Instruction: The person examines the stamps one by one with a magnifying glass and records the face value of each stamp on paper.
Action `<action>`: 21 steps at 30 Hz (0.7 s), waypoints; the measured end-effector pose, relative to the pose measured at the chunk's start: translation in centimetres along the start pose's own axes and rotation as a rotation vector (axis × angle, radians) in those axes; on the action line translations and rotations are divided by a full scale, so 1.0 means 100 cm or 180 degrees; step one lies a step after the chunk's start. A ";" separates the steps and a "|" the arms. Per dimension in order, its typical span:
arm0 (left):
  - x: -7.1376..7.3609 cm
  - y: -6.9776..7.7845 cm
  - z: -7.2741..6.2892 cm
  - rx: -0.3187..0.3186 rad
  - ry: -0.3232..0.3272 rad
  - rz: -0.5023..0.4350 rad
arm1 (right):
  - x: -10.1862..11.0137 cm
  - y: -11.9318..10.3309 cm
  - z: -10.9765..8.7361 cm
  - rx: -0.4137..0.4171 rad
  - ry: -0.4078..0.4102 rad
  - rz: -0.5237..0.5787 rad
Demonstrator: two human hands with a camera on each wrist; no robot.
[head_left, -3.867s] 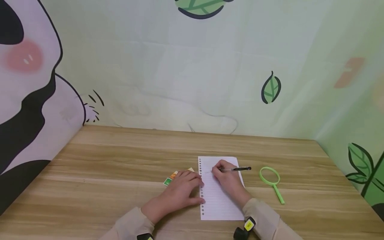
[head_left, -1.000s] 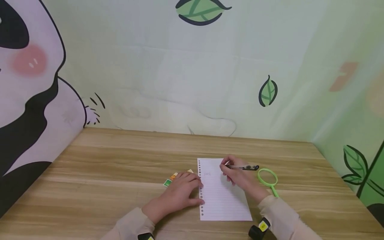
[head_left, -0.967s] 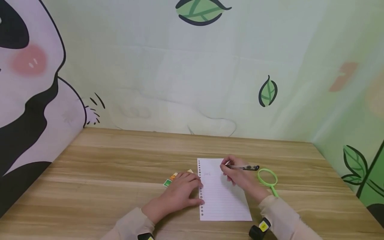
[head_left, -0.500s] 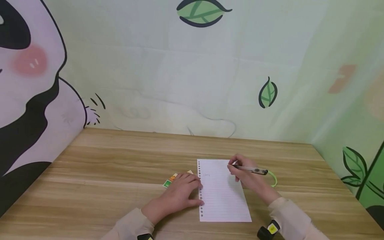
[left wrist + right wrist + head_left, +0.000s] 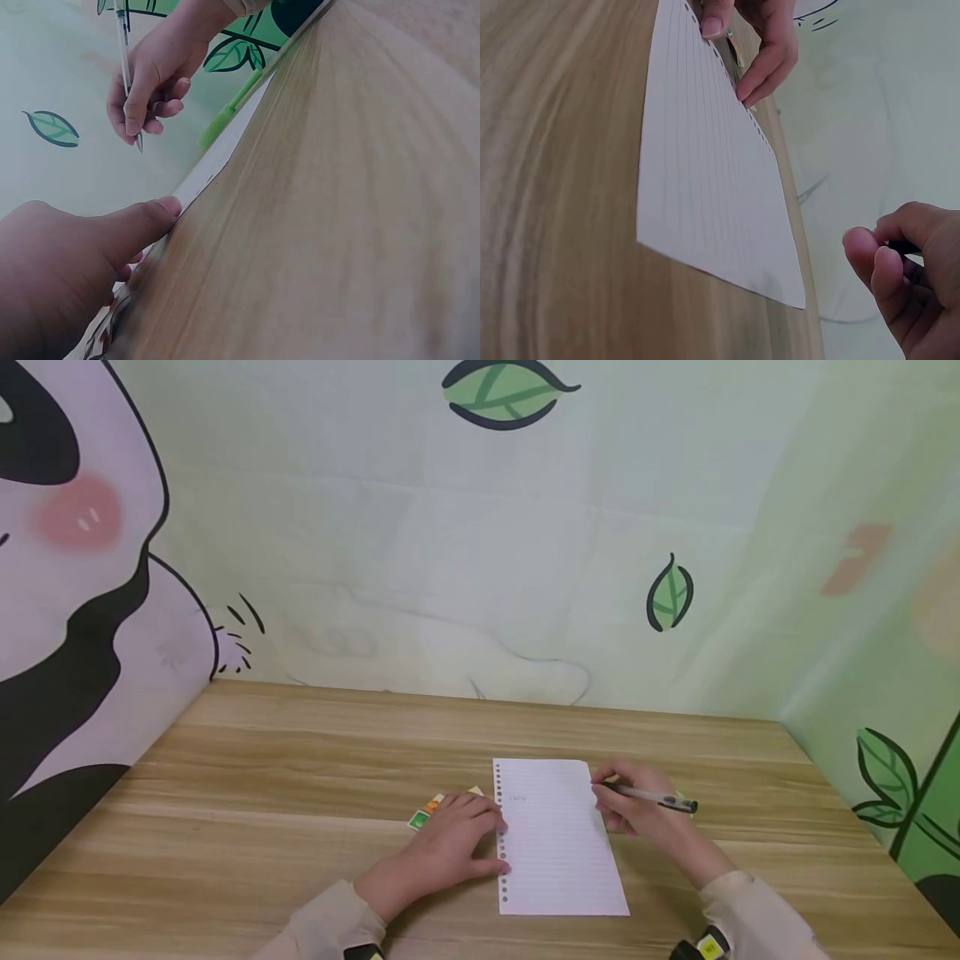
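Note:
A lined sheet of loose-leaf paper (image 5: pixel 558 852) lies on the table, holes along its left edge and a small line of handwriting near the top. My left hand (image 5: pixel 450 839) rests at that edge, thumb and fingertips touching the paper, fingers loosely extended. Under this hand, small colourful cards (image 5: pixel 418 819) partly show. Just off the sheet's right side, my right hand (image 5: pixel 645 802) pinches a pen (image 5: pixel 656 797) with a dark end. In the left wrist view the pen's tip points down, apart from the paper. A green magnifying glass (image 5: pixel 217 124) is mostly hidden behind the right hand in the head view.
The wooden table (image 5: pixel 300 760) meets a wall covering (image 5: pixel 375 543) with printed leaves and a panda at its back and sides. Each wrist carries a strapped black device, the right one (image 5: pixel 708 945) near the front edge of the view.
My right hand has moved right with the pen, from writing on the sheet to beyond its right edge, now covering the magnifying glass. The handwriting has grown slightly. My left hand has stayed put.

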State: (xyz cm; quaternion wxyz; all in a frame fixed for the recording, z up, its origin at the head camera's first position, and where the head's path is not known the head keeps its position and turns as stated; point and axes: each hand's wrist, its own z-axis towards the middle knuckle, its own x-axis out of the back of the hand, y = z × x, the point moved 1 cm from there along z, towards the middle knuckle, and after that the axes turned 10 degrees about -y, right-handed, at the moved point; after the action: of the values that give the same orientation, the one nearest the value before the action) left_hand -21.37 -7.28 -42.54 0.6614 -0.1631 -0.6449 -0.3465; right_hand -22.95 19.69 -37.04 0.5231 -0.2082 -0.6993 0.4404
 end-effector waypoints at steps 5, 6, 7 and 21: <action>0.001 0.001 -0.001 0.0001 -0.0007 0.0020 | 0.003 0.005 -0.006 -0.0112 0.0025 0.0094; 0.002 0.001 -0.001 0.0003 -0.0004 0.0022 | 0.004 0.006 -0.006 -0.0085 0.0030 0.0081; 0.002 0.001 -0.001 0.0000 0.0002 0.0029 | 0.005 0.007 -0.007 -0.0050 0.0032 0.0087; 0.000 0.000 0.000 -0.0040 0.0042 0.0038 | 0.013 0.023 -0.020 0.0233 0.0271 -0.0067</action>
State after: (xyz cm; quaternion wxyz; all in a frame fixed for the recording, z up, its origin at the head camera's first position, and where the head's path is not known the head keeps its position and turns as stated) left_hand -21.39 -7.28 -42.59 0.6666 -0.1689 -0.6373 -0.3477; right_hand -22.01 22.62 -38.10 0.5642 -0.2002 -0.6620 0.4509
